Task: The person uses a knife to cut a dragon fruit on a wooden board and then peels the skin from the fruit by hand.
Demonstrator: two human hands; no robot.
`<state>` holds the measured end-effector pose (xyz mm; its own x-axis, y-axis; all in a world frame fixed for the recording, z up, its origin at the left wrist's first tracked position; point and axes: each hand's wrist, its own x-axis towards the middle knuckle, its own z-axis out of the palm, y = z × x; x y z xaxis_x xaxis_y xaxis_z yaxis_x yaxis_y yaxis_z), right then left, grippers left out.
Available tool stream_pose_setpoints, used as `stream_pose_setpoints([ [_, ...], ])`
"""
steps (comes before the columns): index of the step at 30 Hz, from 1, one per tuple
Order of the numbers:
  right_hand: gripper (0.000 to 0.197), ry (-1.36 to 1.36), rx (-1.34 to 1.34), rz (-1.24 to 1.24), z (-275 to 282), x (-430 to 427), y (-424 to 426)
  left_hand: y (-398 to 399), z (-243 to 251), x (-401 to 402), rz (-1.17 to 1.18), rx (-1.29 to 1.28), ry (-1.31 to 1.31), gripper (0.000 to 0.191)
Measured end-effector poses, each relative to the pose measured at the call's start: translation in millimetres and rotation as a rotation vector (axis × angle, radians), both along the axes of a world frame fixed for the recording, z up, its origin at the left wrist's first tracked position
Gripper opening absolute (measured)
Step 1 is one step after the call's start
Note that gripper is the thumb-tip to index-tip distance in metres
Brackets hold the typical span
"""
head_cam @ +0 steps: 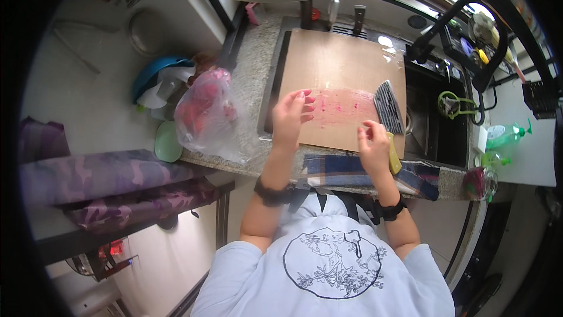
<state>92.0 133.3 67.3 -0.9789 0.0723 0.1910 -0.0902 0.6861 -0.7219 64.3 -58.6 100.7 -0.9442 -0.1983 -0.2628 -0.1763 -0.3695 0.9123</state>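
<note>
My left hand (290,112) hovers over the lower left of a tan cutting board (338,62), fingers apart and pink-stained, holding nothing. Over the lower right edge is my right hand (373,143), its fingers curled; I see nothing held in it. A cleaver with a dark, streaked blade (389,108) and a yellow-green handle (393,154) lies at the board's right edge, just beside my right hand. Pink-red smears and small bits mark the board's middle between the hands. A folded plaid cloth (334,169) lies along the counter's front edge, partly beneath my right wrist.
Right of the board lies the dark sink (433,132) with a green strainer (448,104) and black faucet (484,71). Soap bottles (506,136) and a glass jar with pink contents (477,184) stand farther right. At left are a plastic bag with red contents (204,115) and a blue bowl (149,75).
</note>
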Motion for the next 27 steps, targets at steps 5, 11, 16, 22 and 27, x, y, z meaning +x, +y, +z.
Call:
stream_pose_setpoints([
  [5, 0.015, -0.108, -0.296, 0.530, 29.7, -2.0, -85.8, -36.2, 23.6, 23.8, 0.141, 0.018, 0.115, 0.023],
  [11, 0.018, 0.051, -0.249, 0.886, 11.5, -22.4, -192.2, -84.5, 39.6, 60.7, 0.401, 0.018, 0.305, 0.024],
  [16, 0.026, 0.099, -0.187, 0.909, 4.3, -33.7, -255.1, -114.0, 50.9, 88.8, 0.543, 0.087, 0.358, 0.025],
  [22, 0.032, -0.190, -0.415, 0.961, 2.7, -48.8, -297.0, -138.5, 48.6, 112.6, 0.792, 0.132, 0.303, 0.024],
  [27, 0.023, -1.044, -1.241, 0.689, -11.6, -64.4, -311.9, -151.5, 40.7, 128.2, 0.896, 0.200, 0.286, 0.024],
])
